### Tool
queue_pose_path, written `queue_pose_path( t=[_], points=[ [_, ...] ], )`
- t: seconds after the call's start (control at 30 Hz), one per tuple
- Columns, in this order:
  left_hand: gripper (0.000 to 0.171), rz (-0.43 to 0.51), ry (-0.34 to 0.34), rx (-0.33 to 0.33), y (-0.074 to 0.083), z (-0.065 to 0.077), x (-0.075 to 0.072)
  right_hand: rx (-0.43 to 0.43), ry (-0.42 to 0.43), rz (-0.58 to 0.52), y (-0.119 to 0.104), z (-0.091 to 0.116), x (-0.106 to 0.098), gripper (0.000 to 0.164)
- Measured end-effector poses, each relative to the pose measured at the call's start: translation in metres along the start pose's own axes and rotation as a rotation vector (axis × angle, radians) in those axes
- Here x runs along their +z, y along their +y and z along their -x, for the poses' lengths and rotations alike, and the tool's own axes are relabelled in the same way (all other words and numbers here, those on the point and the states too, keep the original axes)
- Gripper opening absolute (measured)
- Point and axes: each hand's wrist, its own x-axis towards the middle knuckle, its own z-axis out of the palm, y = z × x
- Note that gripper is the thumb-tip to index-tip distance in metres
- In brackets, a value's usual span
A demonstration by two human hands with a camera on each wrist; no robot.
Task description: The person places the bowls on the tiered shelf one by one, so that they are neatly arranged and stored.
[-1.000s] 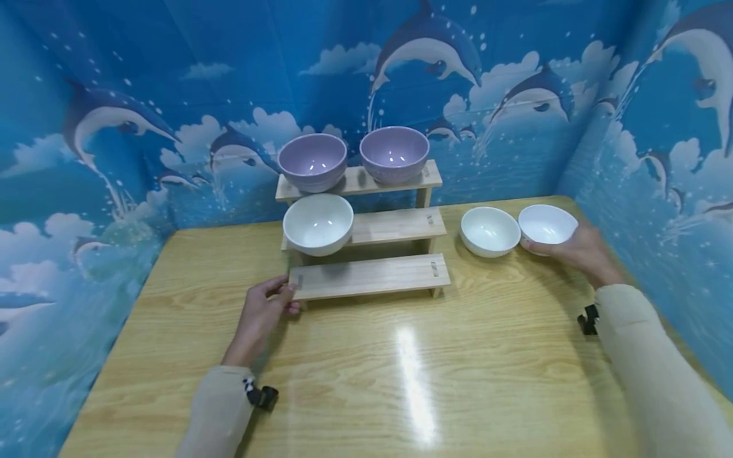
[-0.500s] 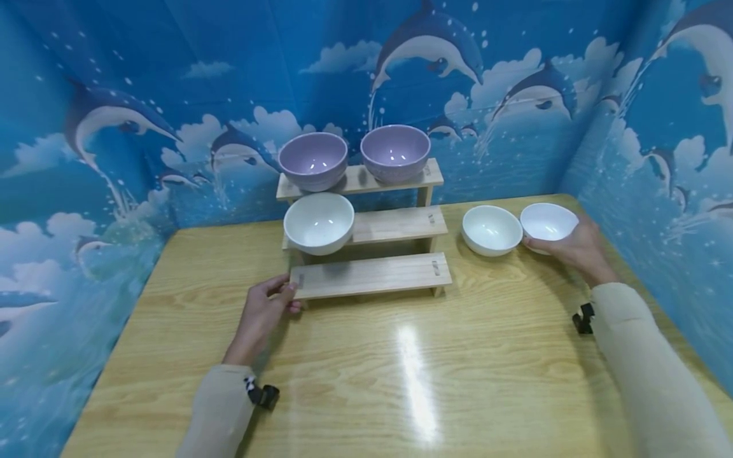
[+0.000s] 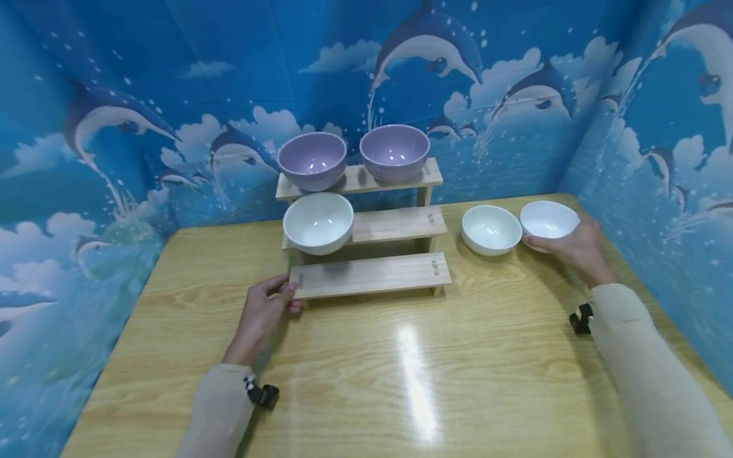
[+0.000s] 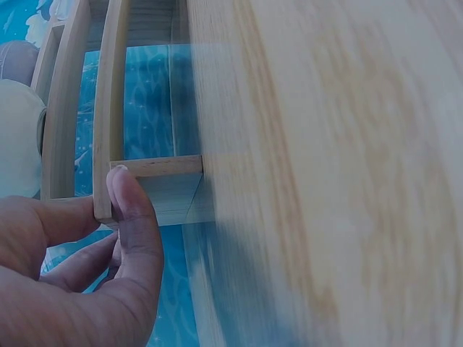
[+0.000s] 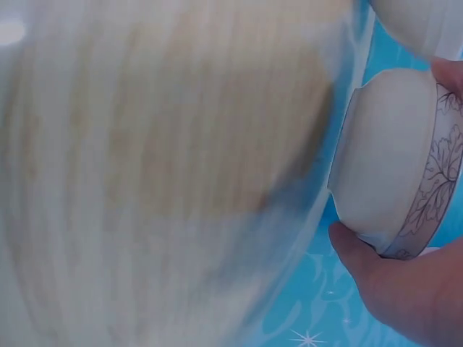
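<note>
A three-step wooden rack [image 3: 372,275] stands on the table. Thumb and fingers of my left hand [image 3: 266,308] pinch the left end of its lowest board, as the thumb [image 4: 134,199] shows in the left wrist view. At the right, my right hand [image 3: 579,251] grips a white bowl [image 3: 546,218] by its side. In the right wrist view this bowl [image 5: 391,148] has a leaf-patterned band below its rim, and its foot is close to the tabletop. Just left of it sits another white bowl [image 3: 491,230] on the table.
Two purple bowls [image 3: 312,162] sit side by side on the rack's top step. A white bowl [image 3: 318,224] occupies the left of the middle step. Behind and beside the wooden table [image 3: 343,375] hangs a blue dolphin-print curtain [image 3: 229,76].
The right hand has shifted the gripped white bowl very slightly upward in the head view. The left hand and the rack look unmoved.
</note>
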Motion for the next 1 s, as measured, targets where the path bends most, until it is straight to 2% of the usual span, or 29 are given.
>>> queue_pose_path(
  t=[0.27, 0.4, 0.57, 1.0],
  points=[
    [0.05, -0.004, -0.001, 0.013, -0.001, 0.0, 0.0, 0.046, 0.014, -0.032, -0.01, 0.002, -0.012, 0.116],
    [0.049, -0.01, 0.005, 0.013, -0.001, 0.0, 0.0, 0.084, 0.024, -0.014, -0.015, 0.004, -0.018, 0.121],
    [0.049, -0.003, 0.005, 0.017, -0.001, 0.0, 0.0, 0.11, 0.082, -0.048, -0.02, 0.009, -0.022, 0.121],
    [0.048, 0.002, 0.017, 0.022, -0.002, -0.001, 0.0, 0.066, 0.126, -0.031, -0.044, 0.029, -0.034, 0.123]
  ],
)
